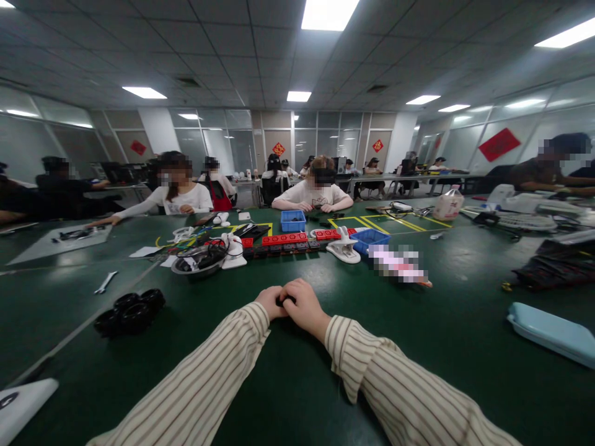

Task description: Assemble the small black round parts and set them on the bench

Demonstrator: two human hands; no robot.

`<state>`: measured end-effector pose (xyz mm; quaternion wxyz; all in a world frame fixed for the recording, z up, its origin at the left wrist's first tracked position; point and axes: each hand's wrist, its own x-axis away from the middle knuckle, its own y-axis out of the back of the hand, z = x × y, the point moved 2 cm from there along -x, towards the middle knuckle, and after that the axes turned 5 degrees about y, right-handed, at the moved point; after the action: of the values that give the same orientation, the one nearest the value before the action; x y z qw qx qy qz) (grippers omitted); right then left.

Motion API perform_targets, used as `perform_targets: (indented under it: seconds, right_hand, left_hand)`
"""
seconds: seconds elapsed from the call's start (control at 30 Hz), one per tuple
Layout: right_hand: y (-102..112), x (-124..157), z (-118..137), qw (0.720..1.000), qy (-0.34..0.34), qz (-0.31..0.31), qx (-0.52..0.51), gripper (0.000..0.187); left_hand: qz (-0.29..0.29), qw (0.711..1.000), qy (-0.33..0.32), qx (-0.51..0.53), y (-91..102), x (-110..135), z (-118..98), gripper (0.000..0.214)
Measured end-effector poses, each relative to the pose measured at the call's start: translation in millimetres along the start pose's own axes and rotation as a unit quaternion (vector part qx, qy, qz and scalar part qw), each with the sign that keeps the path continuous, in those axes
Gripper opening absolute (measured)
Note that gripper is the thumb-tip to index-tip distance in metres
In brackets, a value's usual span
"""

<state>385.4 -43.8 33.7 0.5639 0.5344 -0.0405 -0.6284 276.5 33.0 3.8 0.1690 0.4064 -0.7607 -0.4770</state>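
Note:
My left hand and my right hand meet over the green table, straight ahead of me. Both are closed round a small black object, the right fingers lying over its top. Most of that object is covered by the fingers, so its kind does not show. To the left of my hands sits a cluster of black ring-shaped parts. Beyond it lies an open-ended wrench.
Ahead stand a metal bowl of black items, a row of red-and-black blocks, a white clip-like stand and blue bins. A light blue case lies right. Other people sit across the table.

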Motion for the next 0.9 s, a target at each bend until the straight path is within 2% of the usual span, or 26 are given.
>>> perform_targets:
  seconds: [0.23, 0.43, 0.6, 0.8, 0.9]
  right_hand:
    - [0, 1, -2, 0.999, -0.026, -0.041, 0.011, 0.013]
    - [-4, 1, -10, 0.995, -0.079, -0.046, 0.047, 0.014]
    - [-4, -1, -9, 0.998, -0.054, -0.027, 0.036, 0.001]
    - [-2, -1, -2, 1.000, -0.012, -0.011, 0.016, 0.013]
    - [0, 1, 0, 1.000, -0.003, -0.012, 0.012, 0.015]
  left_hand:
    - [-0.015, 1.000, -0.001, -0.003, 0.3, 2, -2, 0.038]
    - [-0.024, 1.000, 0.002, -0.008, -0.3, 2, -4, 0.028]
    - [-0.017, 1.000, -0.003, 0.001, 0.1, 2, -3, 0.033]
    - [-0.009, 1.000, -0.008, -0.004, -0.2, 1, -2, 0.021]
    - [-0.013, 1.000, -0.003, -0.006, -0.9, 1, -1, 0.024]
